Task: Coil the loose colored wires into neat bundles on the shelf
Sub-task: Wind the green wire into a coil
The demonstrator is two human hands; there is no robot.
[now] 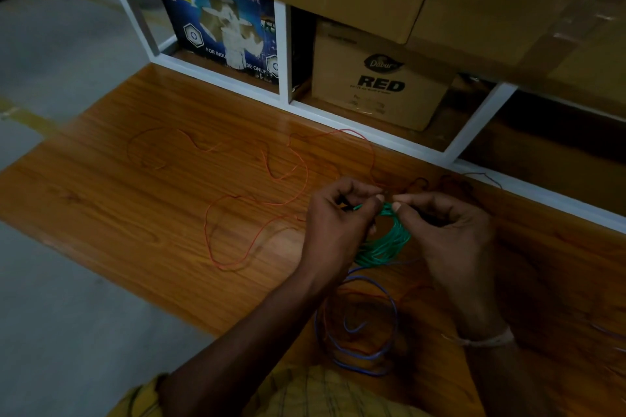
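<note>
Left hand (338, 213) and right hand (447, 227) are both pinching the green coil (386, 240) above the shelf (135, 200); red wire (271, 176) is lying loose at left.

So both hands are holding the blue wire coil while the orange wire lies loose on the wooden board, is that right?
Not quite: the coil held in both hands is green, not blue. The head view shows the left hand and right hand pinching the green wire coil. The blue wire lies looped nearer the person. The orange wire does lie loose on the wooden board.
</note>
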